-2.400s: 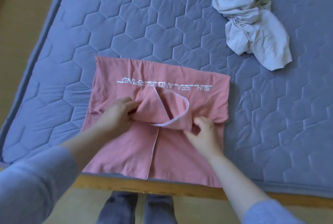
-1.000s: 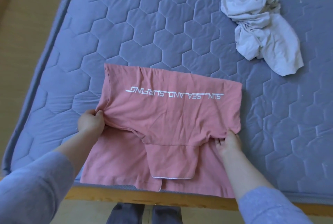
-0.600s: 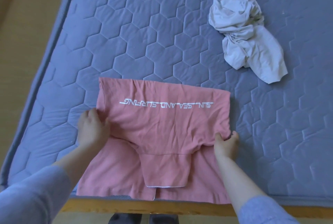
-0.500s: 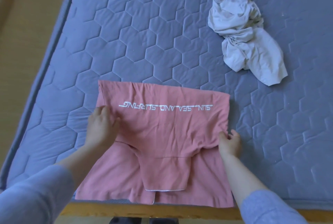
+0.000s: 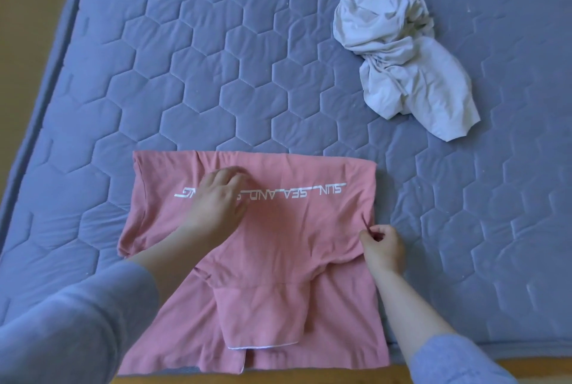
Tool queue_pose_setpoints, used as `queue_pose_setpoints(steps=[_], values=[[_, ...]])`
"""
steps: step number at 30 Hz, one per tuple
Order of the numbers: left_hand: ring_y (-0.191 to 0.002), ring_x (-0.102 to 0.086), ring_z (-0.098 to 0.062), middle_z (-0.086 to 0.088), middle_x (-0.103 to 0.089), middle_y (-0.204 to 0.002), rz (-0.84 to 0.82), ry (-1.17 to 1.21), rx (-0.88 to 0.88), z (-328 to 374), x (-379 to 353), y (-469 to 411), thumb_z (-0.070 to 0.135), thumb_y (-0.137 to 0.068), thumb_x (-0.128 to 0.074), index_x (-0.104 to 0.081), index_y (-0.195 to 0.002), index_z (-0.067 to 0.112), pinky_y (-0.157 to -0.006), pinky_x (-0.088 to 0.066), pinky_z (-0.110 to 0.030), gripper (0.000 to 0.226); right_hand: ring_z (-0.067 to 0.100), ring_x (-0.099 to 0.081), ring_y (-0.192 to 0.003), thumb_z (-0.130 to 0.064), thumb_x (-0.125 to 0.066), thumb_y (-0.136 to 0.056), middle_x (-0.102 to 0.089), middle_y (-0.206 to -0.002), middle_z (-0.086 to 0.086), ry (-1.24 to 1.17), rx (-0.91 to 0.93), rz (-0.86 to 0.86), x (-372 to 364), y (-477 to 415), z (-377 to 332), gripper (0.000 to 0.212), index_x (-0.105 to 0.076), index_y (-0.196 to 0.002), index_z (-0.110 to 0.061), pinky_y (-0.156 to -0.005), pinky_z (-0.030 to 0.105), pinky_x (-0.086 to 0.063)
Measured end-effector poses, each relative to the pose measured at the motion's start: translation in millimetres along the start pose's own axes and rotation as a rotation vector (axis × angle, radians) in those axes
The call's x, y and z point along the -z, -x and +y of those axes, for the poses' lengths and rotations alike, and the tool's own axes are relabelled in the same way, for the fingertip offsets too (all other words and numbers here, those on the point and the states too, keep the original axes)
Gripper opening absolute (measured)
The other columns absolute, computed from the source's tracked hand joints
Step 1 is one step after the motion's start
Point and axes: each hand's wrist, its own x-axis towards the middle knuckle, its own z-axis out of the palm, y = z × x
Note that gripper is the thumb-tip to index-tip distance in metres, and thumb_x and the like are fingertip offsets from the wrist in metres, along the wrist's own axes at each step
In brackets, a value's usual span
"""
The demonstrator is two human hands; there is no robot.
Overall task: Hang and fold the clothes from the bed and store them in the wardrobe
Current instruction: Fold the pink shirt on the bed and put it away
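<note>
On the bed (image 5: pixel 216 59), the pink shirt (image 5: pixel 294 229) lay half-folded at the near edge, with a crumpled white garment (image 5: pixel 399 52) well apart at the far right. The left hand (image 5: pixel 216 201) had left the fold's left edge and now pressed flat, fingers spread, across the lettering, so that fold looked done. The right hand (image 5: pixel 383 247) pinched the shirt's right edge.

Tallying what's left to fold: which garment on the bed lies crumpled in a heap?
The off-white garment at the far right, bunched and twisted; the pink shirt lies flat at the near edge.
</note>
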Motion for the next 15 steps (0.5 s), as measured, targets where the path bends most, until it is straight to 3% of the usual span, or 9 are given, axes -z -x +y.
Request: queue_pose_setpoints(steps=[2, 5, 9, 12, 14, 15], values=[[-0.125, -0.044, -0.031, -0.008, -0.050, -0.135, -0.066, -0.003, -0.009, 15, -8, -16, 0.019, -0.087, -0.063, -0.056, -0.129, 0.009, -0.105, -0.034, -0.040, 0.044, 0.026, -0.063, -0.093, -0.016, -0.072, -0.083, -0.067, -0.095, 0.008, -0.036, 0.004, -0.048, 2, 0, 3, 0.024, -0.065, -0.104, -0.006, -0.079, 0.030, -0.043], [-0.122, -0.041, -0.031, -0.011, -0.045, -0.130, -0.104, -0.007, 0.086, 32, -21, -37, 0.028, -0.087, -0.060, -0.050, -0.129, 0.012, -0.103, -0.033, -0.037, 0.046, 0.025, -0.064, -0.086, -0.020, -0.073, -0.082, -0.068, -0.087, 0.005, -0.006, 0.037, -0.085, 3, -3, 10, 0.015, -0.067, -0.092, -0.011, -0.074, 0.030, -0.043], [-0.128, -0.034, -0.034, -0.013, -0.036, -0.136, -0.152, -0.121, 0.156, 42, -37, -51, 0.037, -0.086, -0.061, -0.044, -0.137, 0.018, -0.109, -0.029, -0.042, 0.056, 0.014, -0.057, -0.073, -0.020, -0.075, -0.079, -0.060, -0.077, -0.005, -0.094, 0.038, -0.127, 8, -8, 6, 0.019, -0.058, -0.088, -0.019, -0.069, 0.028, -0.039], [-0.129, -0.033, -0.035, -0.013, -0.034, -0.137, -0.153, -0.168, 0.172, 43, -42, -53, 0.036, -0.086, -0.060, -0.042, -0.139, 0.022, -0.110, -0.029, -0.043, 0.057, 0.020, -0.046, -0.064, -0.015, -0.067, -0.083, -0.044, -0.059, -0.005, -0.024, 0.060, -0.166, 10, -15, 6, 0.031, -0.043, -0.063, -0.019, -0.056, 0.034, -0.031], [-0.125, -0.036, -0.035, -0.012, -0.037, -0.136, -0.139, -0.164, 0.176, 41, -40, -56, 0.029, -0.087, -0.058, -0.045, -0.137, 0.022, -0.107, -0.032, -0.044, 0.052, 0.029, -0.055, -0.074, -0.020, -0.062, -0.085, -0.056, -0.068, 0.006, 0.108, -0.003, -0.134, 12, -17, 1, 0.022, -0.050, -0.068, -0.013, -0.060, 0.035, -0.034], [-0.122, -0.038, -0.035, -0.012, -0.039, -0.134, -0.129, -0.153, 0.173, 38, -38, -57, 0.026, -0.087, -0.057, -0.046, -0.137, 0.022, -0.105, -0.034, -0.044, 0.051, 0.033, -0.060, -0.088, -0.022, -0.062, -0.085, -0.063, -0.085, 0.011, 0.186, -0.039, -0.110, 13, -15, -2, 0.014, -0.057, -0.081, -0.010, -0.067, 0.035, -0.039]])
